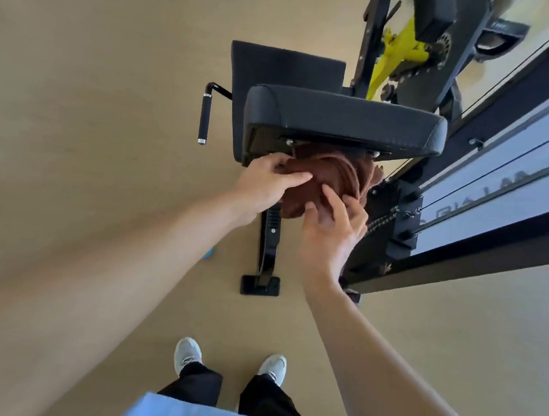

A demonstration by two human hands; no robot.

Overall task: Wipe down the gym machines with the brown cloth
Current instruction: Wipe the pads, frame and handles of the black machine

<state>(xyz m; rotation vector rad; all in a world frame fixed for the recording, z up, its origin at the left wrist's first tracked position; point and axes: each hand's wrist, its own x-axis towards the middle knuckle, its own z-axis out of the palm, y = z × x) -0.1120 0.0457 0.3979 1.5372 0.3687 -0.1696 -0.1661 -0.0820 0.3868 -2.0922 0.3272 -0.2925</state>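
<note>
A bunched brown cloth (332, 176) hangs in folds just below the near edge of a black padded back pad (344, 121) of a gym machine. My left hand (265, 187) grips the cloth's left side with fingers curled over it. My right hand (334, 226) holds the cloth from below, fingers spread into its folds. Behind the pad lies the black seat (285, 66). Part of the cloth is hidden behind my hands.
A black handle (205, 115) sticks out left of the seat. The machine's foot (259, 284) stands on the tan floor in front of my shoes (187, 354). A yellow lever (403, 50) and black frame with cables (502, 168) run along the right.
</note>
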